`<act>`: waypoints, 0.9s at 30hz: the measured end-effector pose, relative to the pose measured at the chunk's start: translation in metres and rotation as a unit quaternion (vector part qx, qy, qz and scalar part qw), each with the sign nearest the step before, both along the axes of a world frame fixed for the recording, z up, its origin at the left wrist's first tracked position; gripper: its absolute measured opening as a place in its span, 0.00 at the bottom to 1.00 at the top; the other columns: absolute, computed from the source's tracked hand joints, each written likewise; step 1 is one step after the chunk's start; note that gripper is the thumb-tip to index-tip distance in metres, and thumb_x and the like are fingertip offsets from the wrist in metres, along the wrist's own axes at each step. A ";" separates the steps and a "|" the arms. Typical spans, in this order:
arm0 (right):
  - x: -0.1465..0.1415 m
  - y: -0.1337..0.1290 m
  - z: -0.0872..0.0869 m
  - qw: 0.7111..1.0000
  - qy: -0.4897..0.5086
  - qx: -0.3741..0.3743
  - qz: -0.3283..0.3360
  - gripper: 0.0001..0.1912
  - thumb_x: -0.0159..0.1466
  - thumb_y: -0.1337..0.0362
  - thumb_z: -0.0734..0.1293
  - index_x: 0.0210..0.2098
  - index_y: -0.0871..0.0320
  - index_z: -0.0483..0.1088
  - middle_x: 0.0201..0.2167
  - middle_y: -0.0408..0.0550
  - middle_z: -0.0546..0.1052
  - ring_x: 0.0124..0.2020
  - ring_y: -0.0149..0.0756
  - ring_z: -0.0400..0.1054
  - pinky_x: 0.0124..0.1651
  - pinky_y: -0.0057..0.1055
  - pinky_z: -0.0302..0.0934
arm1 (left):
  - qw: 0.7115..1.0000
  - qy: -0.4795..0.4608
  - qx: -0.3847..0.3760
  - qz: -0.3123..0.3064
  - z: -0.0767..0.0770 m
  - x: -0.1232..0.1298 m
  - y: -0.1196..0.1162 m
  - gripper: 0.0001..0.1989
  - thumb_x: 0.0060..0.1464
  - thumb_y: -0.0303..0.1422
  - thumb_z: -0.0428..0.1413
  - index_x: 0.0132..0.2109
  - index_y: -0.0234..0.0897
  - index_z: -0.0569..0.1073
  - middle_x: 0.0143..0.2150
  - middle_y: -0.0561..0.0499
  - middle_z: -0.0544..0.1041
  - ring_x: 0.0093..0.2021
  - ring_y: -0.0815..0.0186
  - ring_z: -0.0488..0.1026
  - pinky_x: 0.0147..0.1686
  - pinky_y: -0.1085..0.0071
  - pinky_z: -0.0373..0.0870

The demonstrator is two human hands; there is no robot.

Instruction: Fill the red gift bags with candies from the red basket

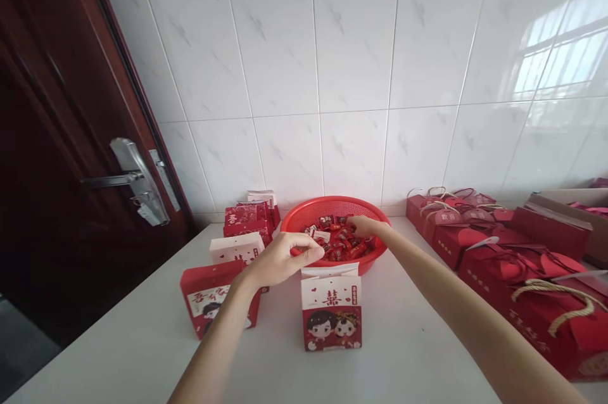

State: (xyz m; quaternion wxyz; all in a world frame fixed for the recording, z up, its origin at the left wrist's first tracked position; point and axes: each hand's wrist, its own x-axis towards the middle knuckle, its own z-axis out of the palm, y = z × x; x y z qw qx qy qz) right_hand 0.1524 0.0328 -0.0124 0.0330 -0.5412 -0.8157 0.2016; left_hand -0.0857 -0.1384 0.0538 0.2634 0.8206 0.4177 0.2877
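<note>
A red plastic basket (pixel 294 217) stands against the tiled wall and holds many small wrapped candies (pixel 339 244). My right hand (pixel 363 227) reaches into it among the candies, its fingertips partly hidden. Over the basket's front left rim, my left hand (pixel 289 256) hovers with thumb and forefinger curved toward each other; I see nothing between them. In front of the basket an upright red and white paper box (pixel 332 312), printed with two cartoon figures, has its top flaps up. Left of it are another white-topped box (pixel 237 249) and a red box (pixel 216 296), partly behind my left arm.
More red boxes (pixel 247 220) stand at the back left. Rows of red gift boxes with rope handles (pixel 546 277) line the right side of the white table (pixel 394 347). A cardboard box (pixel 598 227) is at the far right. A dark door (pixel 57 106) is on the left.
</note>
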 end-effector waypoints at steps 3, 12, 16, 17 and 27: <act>-0.001 0.002 -0.003 1.000 -0.012 -0.017 -0.002 0.37 0.46 0.68 0.80 0.54 0.52 0.72 0.50 0.52 0.77 0.41 0.43 0.76 0.39 0.34 0.70 | 1.000 -0.022 0.002 0.016 -0.008 -0.002 0.010 0.19 0.62 0.47 0.53 0.34 0.37 0.79 0.34 0.49 0.82 0.38 0.61 0.76 0.42 0.68 0.71; 0.002 0.000 -0.013 0.999 0.050 0.004 0.021 0.39 0.35 0.71 0.78 0.49 0.50 0.77 0.46 0.49 0.80 0.43 0.45 0.75 0.35 0.29 0.65 | 0.995 -0.091 -0.036 0.023 -0.042 0.009 0.040 0.18 0.59 0.45 0.55 0.33 0.35 0.80 0.36 0.46 0.83 0.40 0.59 0.78 0.44 0.64 0.73; 0.002 -0.003 -0.012 0.994 0.104 0.008 0.033 0.29 0.36 0.71 0.78 0.40 0.51 0.80 0.38 0.45 0.81 0.36 0.40 0.75 0.32 0.26 0.64 | 0.996 -0.072 -0.002 0.044 -0.054 0.014 0.051 0.17 0.57 0.44 0.55 0.32 0.36 0.80 0.34 0.47 0.83 0.38 0.59 0.77 0.44 0.64 0.73; 0.002 -0.004 -0.010 0.992 0.121 0.009 0.036 0.26 0.38 0.71 0.77 0.38 0.52 0.80 0.36 0.44 0.81 0.36 0.39 0.75 0.31 0.26 0.64 | 0.996 -0.067 0.005 0.052 -0.056 0.015 0.053 0.17 0.57 0.44 0.55 0.32 0.36 0.80 0.34 0.47 0.83 0.38 0.59 0.78 0.44 0.63 0.73; -0.006 -0.015 0.003 0.947 0.318 -0.006 0.042 0.06 0.59 0.70 0.65 0.34 0.61 0.75 0.27 0.44 0.79 0.22 0.30 0.72 0.24 0.23 0.65 | 0.994 -0.053 -0.036 0.086 -0.056 0.018 0.070 0.13 0.56 0.39 0.55 0.38 0.37 0.82 0.49 0.45 0.82 0.51 0.54 0.77 0.55 0.60 0.69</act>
